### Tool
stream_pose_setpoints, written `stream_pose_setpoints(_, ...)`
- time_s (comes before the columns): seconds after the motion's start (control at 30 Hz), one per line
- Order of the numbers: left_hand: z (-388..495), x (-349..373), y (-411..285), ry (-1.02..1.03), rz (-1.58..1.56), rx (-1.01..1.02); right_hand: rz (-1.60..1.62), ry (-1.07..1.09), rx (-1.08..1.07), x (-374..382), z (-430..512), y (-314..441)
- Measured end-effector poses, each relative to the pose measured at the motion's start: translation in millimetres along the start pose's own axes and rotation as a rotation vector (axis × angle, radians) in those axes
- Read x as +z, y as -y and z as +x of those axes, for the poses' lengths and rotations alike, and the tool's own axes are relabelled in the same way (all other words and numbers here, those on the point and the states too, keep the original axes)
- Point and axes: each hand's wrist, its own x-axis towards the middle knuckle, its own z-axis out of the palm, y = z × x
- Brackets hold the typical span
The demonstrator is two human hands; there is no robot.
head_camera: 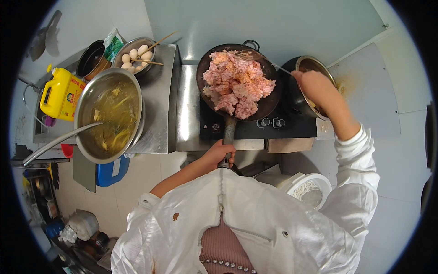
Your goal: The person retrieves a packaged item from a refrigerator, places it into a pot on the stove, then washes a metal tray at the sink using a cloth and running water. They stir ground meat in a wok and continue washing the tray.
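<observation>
In front of me a dark wok point(205, 90) sits over the black gas cooktop point(239, 130). Pink minced meat point(236, 82) fills much of it in loose clumps, with orange patches on top. My left hand point(220, 153) is wrapped around the wok's long metal handle point(229, 132). A metal spatula point(282, 69) is gripped in my right hand point(313, 85), above the pot at the right. Its slotted head, slightly blurred, touches the meat near the wok's far rim.
A dark pot point(291, 92) stands right of the wok. Left, a steel bowl point(137, 85) of yellowish soup holds a ladle point(61, 141). Behind it are a bowl of eggs point(143, 49) with chopsticks point(166, 38) and a yellow jug point(61, 92). A white bin point(325, 181) stands low right.
</observation>
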Motion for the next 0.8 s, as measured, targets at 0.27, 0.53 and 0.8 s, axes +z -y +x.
stream_pose_setpoints(0.27,5,-1,1,0.022,0.083,0.019,0.026,0.273,-0.127,15,81,25)
stream_pose_setpoints(0.53,8,5,3,-0.036,0.071,0.025,0.090,0.335,0.043,44,102,58)
stream_pose_setpoints(0.8,2,13,5,-0.069,0.011,0.001,1.020,0.413,0.488,81,26,31)
